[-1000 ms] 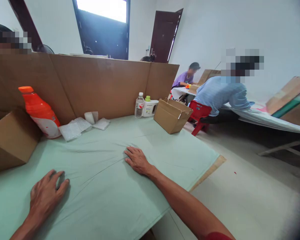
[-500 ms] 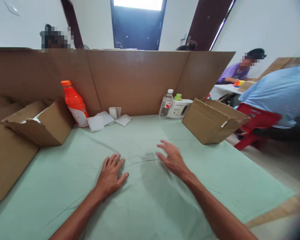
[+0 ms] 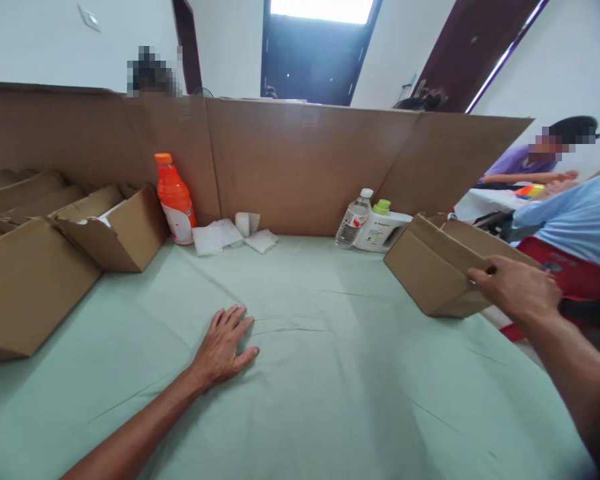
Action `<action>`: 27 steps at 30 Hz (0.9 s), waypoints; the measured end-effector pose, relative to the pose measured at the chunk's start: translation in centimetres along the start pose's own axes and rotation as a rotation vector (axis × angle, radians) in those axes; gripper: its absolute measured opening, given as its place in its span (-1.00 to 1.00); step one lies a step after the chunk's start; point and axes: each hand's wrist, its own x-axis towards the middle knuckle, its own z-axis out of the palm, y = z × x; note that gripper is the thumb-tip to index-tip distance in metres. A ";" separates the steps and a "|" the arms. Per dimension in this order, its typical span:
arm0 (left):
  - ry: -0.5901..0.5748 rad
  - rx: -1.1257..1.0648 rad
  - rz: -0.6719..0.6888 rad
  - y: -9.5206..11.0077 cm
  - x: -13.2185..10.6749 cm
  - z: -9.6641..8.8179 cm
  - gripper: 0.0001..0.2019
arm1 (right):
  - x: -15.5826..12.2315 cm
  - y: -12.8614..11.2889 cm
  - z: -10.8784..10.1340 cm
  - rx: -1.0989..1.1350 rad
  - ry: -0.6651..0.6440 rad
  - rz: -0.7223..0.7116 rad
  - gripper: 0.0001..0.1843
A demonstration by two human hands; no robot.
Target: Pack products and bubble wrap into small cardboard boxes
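Observation:
My left hand [image 3: 223, 345] lies flat on the pale green cloth [image 3: 305, 373] that covers the table, fingers stretched out and holding nothing. My right hand [image 3: 514, 288] is out at the right, its fingers closed on the near rim of an open cardboard box [image 3: 433, 277] that sits at the table's right edge. The box's flaps stand open and its inside is hidden from me.
A cardboard screen [image 3: 290, 160] walls the back. Against it stand an orange bottle [image 3: 175, 199], white foam pads [image 3: 225, 235], a clear water bottle [image 3: 353, 219] and a white jug [image 3: 383, 228]. More cardboard boxes [image 3: 115, 227] line the left. People sit at the right.
My right hand has left the cloth and moved right to grip the box's rim. The left hand has stayed flat in place. The view has turned a little to the left.

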 end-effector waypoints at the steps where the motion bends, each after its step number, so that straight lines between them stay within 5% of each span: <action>1: -0.010 0.014 -0.001 0.1 0.0 -0.1 -0.44 | -0.3 -0.6 -0.3 -0.094 -0.091 0.105 -0.66; 4: -0.029 0.037 -0.004 0.4 0.0 -0.5 -0.43 | -1.3 -4.0 -2.2 -0.305 -0.300 0.274 -0.78; 11: 0.071 -0.066 0.018 0.1 -0.2 -0.3 -0.50 | -4.9 -14.9 -5.5 -0.166 -0.286 0.009 -0.79; 17: 0.204 -0.177 0.008 -0.7 -0.3 0.2 -0.64 | -9.7 -26.0 -7.0 0.182 -0.405 -0.208 -0.75; 21: 0.371 -0.248 -0.093 -2.4 -0.2 0.2 -0.65 | -12.5 -32.3 -10.0 0.525 -0.467 -0.307 -0.77; 24: 0.453 -0.305 -0.141 -3.4 -0.1 0.1 -0.68 | -13.7 -34.3 -12.4 0.654 -0.379 -0.364 -0.79; 27: 0.485 -0.355 -0.130 -3.4 -0.2 0.2 -0.73 | -14.1 -32.9 -12.5 0.710 -0.178 -0.312 -0.83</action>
